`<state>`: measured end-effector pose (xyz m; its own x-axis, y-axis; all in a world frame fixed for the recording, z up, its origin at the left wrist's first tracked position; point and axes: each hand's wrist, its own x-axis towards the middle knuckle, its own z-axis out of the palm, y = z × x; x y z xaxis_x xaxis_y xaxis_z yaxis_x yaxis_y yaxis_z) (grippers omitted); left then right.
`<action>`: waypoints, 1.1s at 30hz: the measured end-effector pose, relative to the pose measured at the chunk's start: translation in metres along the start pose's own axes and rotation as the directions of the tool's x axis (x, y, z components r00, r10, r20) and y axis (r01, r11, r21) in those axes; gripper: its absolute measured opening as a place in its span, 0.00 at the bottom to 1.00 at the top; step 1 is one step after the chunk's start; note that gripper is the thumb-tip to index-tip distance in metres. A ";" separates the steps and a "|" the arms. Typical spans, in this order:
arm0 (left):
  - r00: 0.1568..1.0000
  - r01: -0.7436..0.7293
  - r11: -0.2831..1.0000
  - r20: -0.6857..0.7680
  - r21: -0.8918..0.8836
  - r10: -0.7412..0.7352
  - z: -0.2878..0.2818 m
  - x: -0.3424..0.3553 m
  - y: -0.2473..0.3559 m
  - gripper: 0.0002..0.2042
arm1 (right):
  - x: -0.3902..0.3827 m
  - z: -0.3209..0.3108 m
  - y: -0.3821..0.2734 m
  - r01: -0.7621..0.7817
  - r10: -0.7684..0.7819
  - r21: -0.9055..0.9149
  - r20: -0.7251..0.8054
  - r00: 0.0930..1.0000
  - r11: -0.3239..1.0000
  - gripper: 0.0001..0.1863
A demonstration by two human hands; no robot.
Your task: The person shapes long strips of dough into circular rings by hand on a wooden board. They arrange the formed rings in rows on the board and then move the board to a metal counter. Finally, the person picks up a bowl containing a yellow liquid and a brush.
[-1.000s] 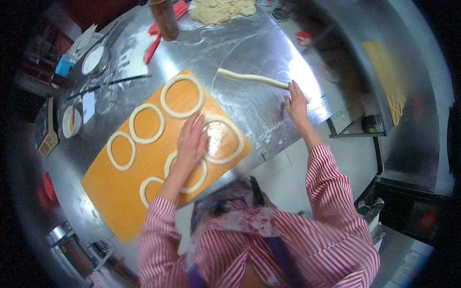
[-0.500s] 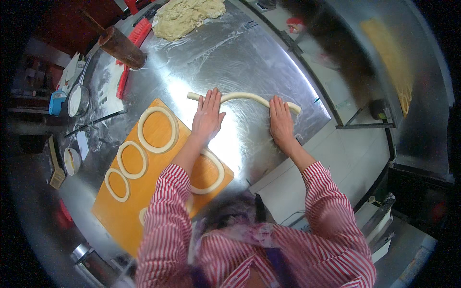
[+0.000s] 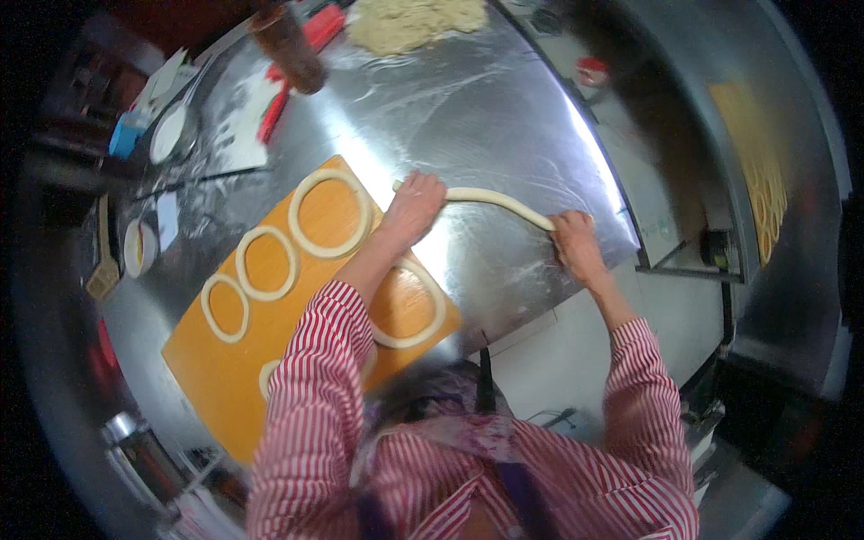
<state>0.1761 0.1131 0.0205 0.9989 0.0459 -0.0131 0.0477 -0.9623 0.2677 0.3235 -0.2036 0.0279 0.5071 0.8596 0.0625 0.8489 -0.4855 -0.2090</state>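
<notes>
On the steel table [image 3: 504,99], just right of the orange board [image 3: 216,369], lies the dough rope [image 3: 495,200]. My left hand [image 3: 414,205] presses down on the rope's left end, fingers curled loosely over it. My right hand [image 3: 574,245] lies flat on its right end, fingers spread, gripping nothing. Dough rings [image 3: 328,214] lie on the board. Beyond the rope, far from the board, sits a crumbly dough heap [image 3: 414,22].
</notes>
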 end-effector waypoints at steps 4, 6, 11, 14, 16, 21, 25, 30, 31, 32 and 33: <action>0.978 -0.084 0.984 -0.204 -0.157 0.051 0.008 -0.065 -0.017 0.09 | -0.006 -0.016 -0.006 -0.268 0.253 0.343 0.090 0.963 0.900 0.15; 0.980 -0.041 0.978 -0.200 -0.206 -0.001 -0.028 -0.120 -0.016 0.09 | -0.008 -0.022 -0.032 -0.219 0.207 0.472 0.078 0.975 0.854 0.11; 0.951 0.233 0.946 -0.151 -0.225 -0.270 -0.062 -0.311 -0.071 0.13 | 0.019 -0.036 -0.208 -0.056 -0.057 0.568 0.179 0.982 0.821 0.10; 0.858 0.438 0.850 -0.149 -0.292 -0.492 -0.081 -0.442 -0.109 0.12 | 0.043 -0.013 -0.328 0.193 -0.308 0.507 0.152 0.939 0.840 0.12; 0.791 0.525 0.803 -0.186 -0.283 -0.583 -0.081 -0.534 -0.134 0.11 | 0.055 0.005 -0.420 0.287 -0.425 0.505 0.181 0.887 0.814 0.12; 0.624 0.682 0.682 -0.274 -0.264 -0.731 -0.072 -0.700 -0.184 0.11 | 0.079 0.079 -0.601 0.541 -0.663 0.483 0.118 0.739 0.688 0.18; 0.549 0.751 0.613 -0.283 -0.247 -0.786 -0.017 -0.764 -0.174 0.15 | 0.076 0.162 -0.624 0.679 -0.775 0.418 0.107 0.622 0.603 0.18; 0.462 0.761 0.560 -0.334 -0.326 -0.822 -0.004 -0.803 -0.165 0.18 | 0.073 0.177 -0.637 0.057 -0.420 0.676 0.388 0.820 0.735 0.19; 0.444 0.757 0.546 -0.330 -0.358 -0.833 0.002 -0.808 -0.162 0.18 | 0.072 0.177 -0.638 0.253 -0.502 0.587 0.310 0.807 0.769 0.19; 0.429 0.753 0.534 -0.329 -0.384 -0.841 0.009 -0.816 -0.163 0.18 | 0.068 0.169 -0.669 0.410 -0.596 0.529 0.245 0.765 0.743 0.20; 0.418 0.742 0.528 -0.329 -0.414 -0.846 0.014 -0.820 -0.164 0.18 | 0.064 0.158 -0.699 0.555 -0.677 0.446 0.177 0.715 0.703 0.20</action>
<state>-0.6507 0.2295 -0.0261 0.3777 0.9220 0.0851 0.7661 -0.3628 0.5305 -0.2608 0.2155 0.0235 -0.2384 0.9711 0.0131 0.8110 0.2065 -0.5473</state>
